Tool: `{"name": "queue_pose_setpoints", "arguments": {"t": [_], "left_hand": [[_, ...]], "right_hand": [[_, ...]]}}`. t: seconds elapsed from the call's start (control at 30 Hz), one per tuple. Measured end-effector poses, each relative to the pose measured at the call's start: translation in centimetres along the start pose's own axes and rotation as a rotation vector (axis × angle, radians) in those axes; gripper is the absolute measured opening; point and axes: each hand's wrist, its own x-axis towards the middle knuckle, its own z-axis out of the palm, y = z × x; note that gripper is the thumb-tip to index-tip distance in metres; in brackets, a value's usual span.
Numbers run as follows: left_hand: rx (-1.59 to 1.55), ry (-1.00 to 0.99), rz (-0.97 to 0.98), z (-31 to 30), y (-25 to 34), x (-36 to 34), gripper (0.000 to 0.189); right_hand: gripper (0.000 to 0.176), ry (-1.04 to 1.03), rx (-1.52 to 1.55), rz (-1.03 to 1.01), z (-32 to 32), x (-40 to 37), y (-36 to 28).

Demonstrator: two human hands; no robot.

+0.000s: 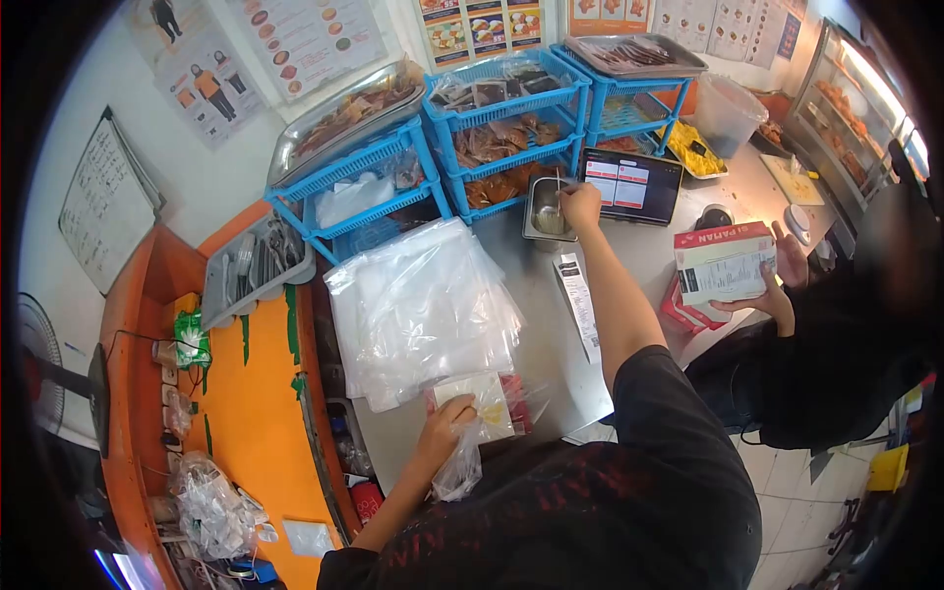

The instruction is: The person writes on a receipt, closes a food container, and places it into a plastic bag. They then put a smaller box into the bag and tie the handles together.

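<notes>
While the left hand (450, 413) pinches the clear bag (460, 467), the boxed item (495, 395) inside extends rightward from that grip, long side crosswise. Well ahead and right, the right hand (582, 202) nears the metal container (548, 224); its fingers' closure cannot be told. Between them lies a paper slip (578, 307).
</notes>
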Motion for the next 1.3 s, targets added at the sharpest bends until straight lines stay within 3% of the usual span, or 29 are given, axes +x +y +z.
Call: {"name": "queue_pose_setpoints", "arguments": {"t": [0.1,0.17,0.6,0.67,0.7,0.77,0.8,0.87,0.93,1.0,1.07,1.27,1.3], "left_hand": [[-0.016,0.061,-0.024,0.7,-0.2,-0.5,0.016],[-0.047,0.118,-0.043,1.1,-0.5,-0.5,0.016],[-0.076,0.11,-0.067,0.8,0.0,-0.1,0.015],[0.05,0.095,0.007,1.3,-0.9,-0.6,0.019],[0.051,0.077,-0.012,1.7,-1.0,-1.0,0.019],[0.143,0.316,-0.113,2.7,-1.0,-1.0,0.026],[0.141,0.294,-0.123,2.1,0.2,-0.2,0.026],[-0.098,0.424,-0.436,0.6,3.1,1.7,0.03],[-0.248,0.282,-0.562,1.0,1.4,0.2,0.023],[-0.136,0.053,-0.284,0.6,0.7,-0.4,0.015],[-0.254,0.105,-0.382,1.0,0.6,-0.4,0.011],[-0.065,0.064,-0.262,0.3,1.0,0.2,0.011],[-0.075,0.066,-0.251,0.2,0.8,-0.1,0.011]], "right_hand": [[0.014,0.095,-0.036,-0.08,0.2,-0.2,0.1],[0.015,0.097,-0.025,-0.008,0.3,0.0,0.2],[0.015,0.104,0.057,0.036,-0.4,-1.2,-1.3],[0.013,-0.149,0.229,-0.184,-0.3,-3.0,-3.1],[0.012,-0.408,0.216,-0.318,-1.3,-6.1,-4.9],[0.011,-0.882,0.207,-0.552,-2.2,-14.4,-6.6],[0.009,-0.978,0.237,-0.552,-3.1,-19.0,-7.7],[0.007,-1.059,0.294,-0.6,-4.3,-25.2,-8.2],[0.006,-0.992,0.294,-0.61,-4.9,-27.5,-8.1],[0.006,-0.927,0.299,-0.609,-5.8,-29.0,-7.8],[0.006,-0.818,0.298,-0.483,-7.1,-28.9,-7.8],[0.011,-0.643,0.19,-0.548,-9.4,-29.6,-6.2],[0.012,-0.623,0.196,-0.437,-9.4,-30.4,-6.5]]}}
